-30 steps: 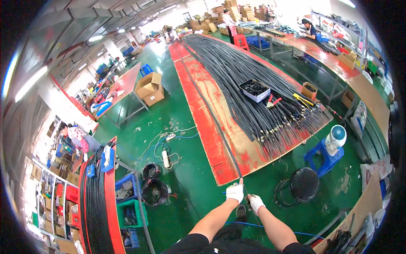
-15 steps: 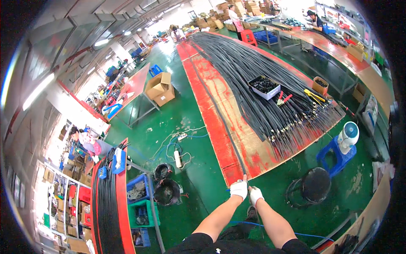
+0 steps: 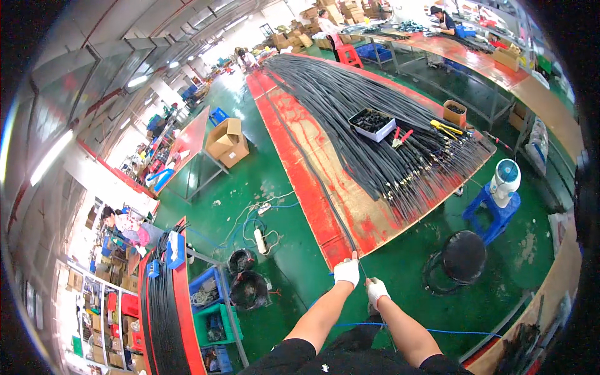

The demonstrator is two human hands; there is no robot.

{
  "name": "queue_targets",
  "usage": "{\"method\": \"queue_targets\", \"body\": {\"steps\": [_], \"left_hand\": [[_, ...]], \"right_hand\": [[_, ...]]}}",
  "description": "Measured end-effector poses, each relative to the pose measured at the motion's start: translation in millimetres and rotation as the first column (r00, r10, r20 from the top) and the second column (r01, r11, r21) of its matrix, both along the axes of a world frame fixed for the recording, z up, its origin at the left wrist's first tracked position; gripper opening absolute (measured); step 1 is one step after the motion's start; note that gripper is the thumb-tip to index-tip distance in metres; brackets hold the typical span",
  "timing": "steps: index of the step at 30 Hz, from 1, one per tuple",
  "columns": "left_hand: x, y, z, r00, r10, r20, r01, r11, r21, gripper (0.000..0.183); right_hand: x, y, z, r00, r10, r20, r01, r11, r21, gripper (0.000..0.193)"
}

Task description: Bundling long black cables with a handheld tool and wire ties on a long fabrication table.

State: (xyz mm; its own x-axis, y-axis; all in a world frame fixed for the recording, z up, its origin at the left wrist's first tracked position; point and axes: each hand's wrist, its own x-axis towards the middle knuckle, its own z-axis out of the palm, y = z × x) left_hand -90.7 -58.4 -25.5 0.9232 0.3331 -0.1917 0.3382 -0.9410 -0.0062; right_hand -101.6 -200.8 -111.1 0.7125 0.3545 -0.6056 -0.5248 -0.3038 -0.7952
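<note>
Since a moment ago both gloved hands stay together: left hand (image 3: 347, 272) and right hand (image 3: 376, 291) seemingly pinching the thin black cable (image 3: 325, 190), best kept taut along the long red table (image 3: 312, 206).

head view: we look from high on our head, down and forward | gloved hands (image 3: 359, 281) near the lower edge | long table (image 3: 325, 206) stretching away ahead

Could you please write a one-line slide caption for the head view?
Two white-gloved hands, left hand and right hand, grip one black cable at the long red table.
</note>
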Motion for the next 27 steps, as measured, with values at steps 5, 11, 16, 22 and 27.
{"method": "queue_targets", "body": {"steps": [5, 11, 16, 22, 27], "left_hand": [[-5, -6, -4, 1.000, -0.015, 0.016, 0.015, 1.000, -0.005, 0.050], [-5, -3, -6, 0.996, -0.039, 0.086, 0.039, 0.999, -0.005, 0.046], [-2, 4, 1, 0.999, 0.030, 0.044, -0.027, 0.997, -0.066, 0.046], [-5, 19, -9, 0.997, 0.040, 0.060, -0.035, 0.996, -0.087, 0.049], [5, 31, -15, 0.997, 0.063, 0.047, -0.057, 0.991, -0.118, 0.050]], "right_hand": [[-10, -9, 4, 0.996, -0.077, -0.038, 0.079, 0.995, 0.068, 0.031], [-6, -11, -4, 0.997, -0.031, 0.067, 0.029, 0.999, 0.025, 0.031], [-23, -13, 3, 0.996, -0.083, -0.043, 0.083, 0.997, 0.000, 0.028], [-19, -7, 22, 0.997, -0.009, -0.077, 0.010, 1.000, 0.020, 0.029], [-10, 4, 24, 0.999, -0.021, -0.049, 0.023, 0.999, 0.045, 0.029]]}}
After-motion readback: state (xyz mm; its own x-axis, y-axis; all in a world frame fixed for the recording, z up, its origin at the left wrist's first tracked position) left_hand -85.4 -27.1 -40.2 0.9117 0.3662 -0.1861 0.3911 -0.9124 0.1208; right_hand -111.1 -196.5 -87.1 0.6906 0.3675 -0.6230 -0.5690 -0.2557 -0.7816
